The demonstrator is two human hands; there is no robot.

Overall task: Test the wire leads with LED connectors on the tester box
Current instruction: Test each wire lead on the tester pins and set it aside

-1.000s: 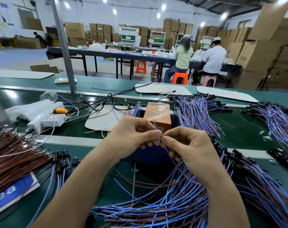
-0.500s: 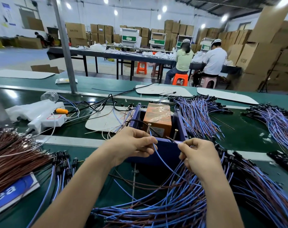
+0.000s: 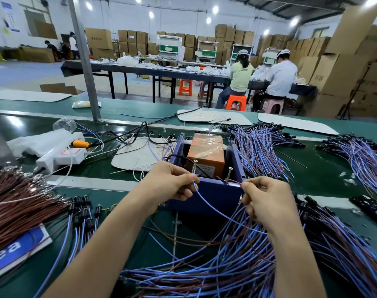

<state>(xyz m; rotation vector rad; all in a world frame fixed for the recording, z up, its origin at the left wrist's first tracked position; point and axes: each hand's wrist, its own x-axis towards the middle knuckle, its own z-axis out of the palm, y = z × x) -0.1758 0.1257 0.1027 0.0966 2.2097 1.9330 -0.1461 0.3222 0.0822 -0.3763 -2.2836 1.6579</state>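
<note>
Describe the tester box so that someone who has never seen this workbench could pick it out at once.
Find the long green bench strewn with wire bundles. At its middle, just beyond the left hand and right hand, stands the tester box. It alone is dark blue and open-topped, with a taped orange block inside and two upright screws in front.
</note>
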